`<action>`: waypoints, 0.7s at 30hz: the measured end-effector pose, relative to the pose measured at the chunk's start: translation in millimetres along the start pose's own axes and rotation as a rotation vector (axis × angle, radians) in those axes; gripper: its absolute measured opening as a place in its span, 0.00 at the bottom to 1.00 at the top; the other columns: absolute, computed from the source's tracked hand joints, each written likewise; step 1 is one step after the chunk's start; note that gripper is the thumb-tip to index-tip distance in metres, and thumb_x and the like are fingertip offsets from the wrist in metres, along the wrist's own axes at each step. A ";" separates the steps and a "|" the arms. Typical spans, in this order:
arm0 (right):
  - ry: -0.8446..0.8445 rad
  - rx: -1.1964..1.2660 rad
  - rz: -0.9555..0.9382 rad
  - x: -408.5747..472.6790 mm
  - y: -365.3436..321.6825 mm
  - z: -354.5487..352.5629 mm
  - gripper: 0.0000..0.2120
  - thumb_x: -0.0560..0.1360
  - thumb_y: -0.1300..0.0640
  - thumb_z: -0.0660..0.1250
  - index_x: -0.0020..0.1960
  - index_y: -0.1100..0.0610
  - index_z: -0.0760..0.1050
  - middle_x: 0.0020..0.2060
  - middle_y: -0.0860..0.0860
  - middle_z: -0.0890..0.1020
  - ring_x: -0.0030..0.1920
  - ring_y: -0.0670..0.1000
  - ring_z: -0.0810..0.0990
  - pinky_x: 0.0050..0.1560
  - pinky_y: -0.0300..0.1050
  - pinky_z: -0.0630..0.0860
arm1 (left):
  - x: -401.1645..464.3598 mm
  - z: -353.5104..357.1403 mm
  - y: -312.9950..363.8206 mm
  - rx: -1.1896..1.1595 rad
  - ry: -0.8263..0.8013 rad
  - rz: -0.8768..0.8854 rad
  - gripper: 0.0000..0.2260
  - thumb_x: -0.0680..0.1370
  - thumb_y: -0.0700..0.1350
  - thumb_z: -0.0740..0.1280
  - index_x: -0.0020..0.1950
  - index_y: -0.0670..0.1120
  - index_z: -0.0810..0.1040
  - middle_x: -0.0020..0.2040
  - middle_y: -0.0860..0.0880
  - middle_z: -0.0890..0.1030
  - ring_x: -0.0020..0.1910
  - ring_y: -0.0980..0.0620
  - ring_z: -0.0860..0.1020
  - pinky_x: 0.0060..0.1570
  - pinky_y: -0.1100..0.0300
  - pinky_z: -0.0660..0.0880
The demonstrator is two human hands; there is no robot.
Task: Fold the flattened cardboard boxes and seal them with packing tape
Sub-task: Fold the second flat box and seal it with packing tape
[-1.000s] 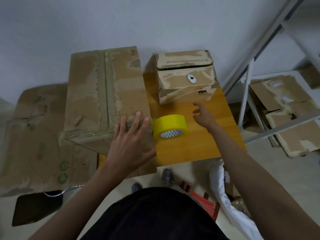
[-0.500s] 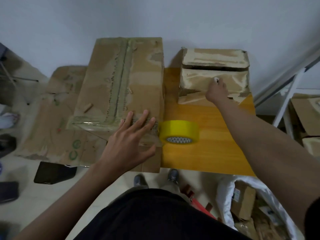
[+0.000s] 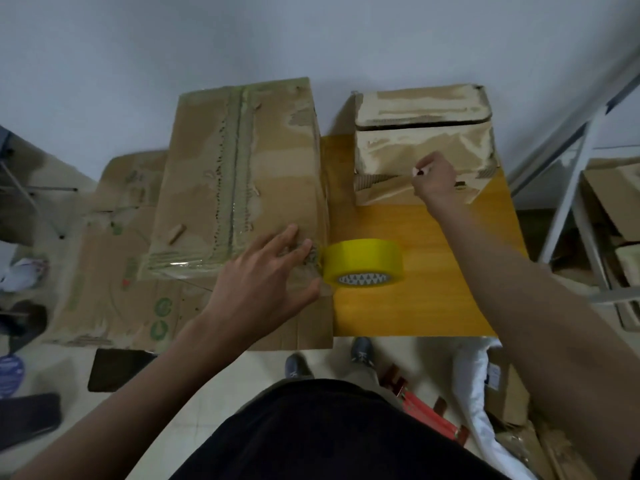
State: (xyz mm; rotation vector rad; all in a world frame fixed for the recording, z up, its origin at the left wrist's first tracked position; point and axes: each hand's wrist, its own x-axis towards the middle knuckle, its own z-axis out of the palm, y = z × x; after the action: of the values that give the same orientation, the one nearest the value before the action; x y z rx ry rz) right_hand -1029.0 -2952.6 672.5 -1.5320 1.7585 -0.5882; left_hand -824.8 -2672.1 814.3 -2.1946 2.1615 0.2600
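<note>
Boxes: I logged the big box (image 3: 239, 174) folded and taped on the table (image 3: 426, 299) under my flat left hand (image 3: 263, 289), tape (image 3: 362, 261) beside it; right hand (image 3: 434, 178) pinched a small cutter-like item at the small box (image 3: 422, 133), unsealed.

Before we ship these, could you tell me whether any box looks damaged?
Yes. The small box at the table's far right looks worn: its surface is scuffed and peeling in pale patches, and exposed corrugation shows at its lower front edge.
</note>
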 end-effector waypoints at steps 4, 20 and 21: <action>0.041 0.276 -0.073 -61.3 -21.4 -17.1 0.08 0.82 0.64 0.63 0.58 0.60 0.78 0.59 0.59 0.79 0.40 0.54 0.83 0.39 0.43 0.82 | 35.2 -19.6 0.7 0.073 0.010 0.115 0.23 0.77 0.65 0.57 0.54 0.51 0.83 0.56 0.51 0.80 0.62 0.48 0.72 0.60 0.50 0.74; 0.055 0.316 -0.036 -267.5 -50.7 -16.0 0.07 0.79 0.59 0.68 0.56 0.51 0.79 0.48 0.52 0.84 0.46 0.53 0.82 0.45 0.54 0.79 | 164.6 -10.5 13.0 -0.097 -0.759 0.610 0.23 0.80 0.46 0.69 0.73 0.49 0.69 0.52 0.48 0.80 0.53 0.48 0.77 0.52 0.58 0.73; 0.051 0.281 -0.034 -271.0 -51.0 -11.0 0.07 0.80 0.58 0.68 0.57 0.52 0.79 0.48 0.52 0.83 0.46 0.53 0.82 0.44 0.52 0.79 | 164.9 -7.9 12.4 -0.108 -0.779 0.603 0.22 0.80 0.44 0.68 0.73 0.50 0.69 0.47 0.49 0.78 0.50 0.47 0.76 0.50 0.57 0.73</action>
State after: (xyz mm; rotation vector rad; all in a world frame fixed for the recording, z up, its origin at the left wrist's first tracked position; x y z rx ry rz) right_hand -995.0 -2699.4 776.8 -1.3640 1.6108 -0.8588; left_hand -835.1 -2836.4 797.6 -1.0831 2.2274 1.0573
